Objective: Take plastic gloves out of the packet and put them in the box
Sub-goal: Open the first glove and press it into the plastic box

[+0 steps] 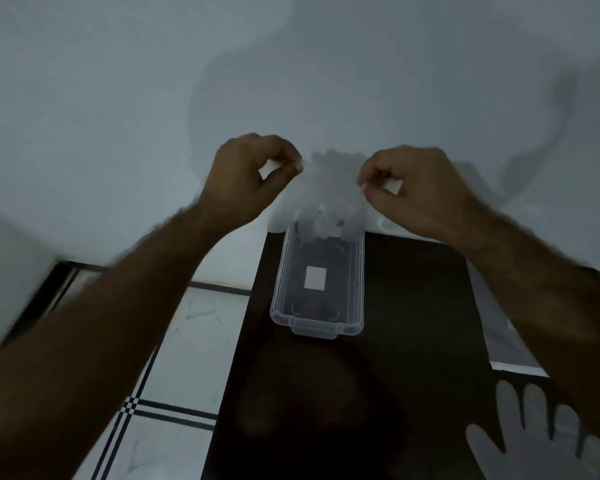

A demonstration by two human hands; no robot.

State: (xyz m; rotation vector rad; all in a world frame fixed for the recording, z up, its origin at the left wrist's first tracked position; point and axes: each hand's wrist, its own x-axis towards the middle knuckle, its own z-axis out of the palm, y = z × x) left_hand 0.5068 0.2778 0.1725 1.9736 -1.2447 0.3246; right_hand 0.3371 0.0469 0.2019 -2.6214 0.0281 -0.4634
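From the head view, the left hand (253, 174) and right hand (409, 188) are each pinching an edge of a translucent plastic glove (326, 188), which is hanging directly above the far end of the open clear box (281, 292) lying lengthwise on the dark worktop (413, 306).

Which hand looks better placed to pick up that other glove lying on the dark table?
Probably the right hand: the flat translucent glove lies on its side, beneath the right forearm; the left hand would have to cross over.
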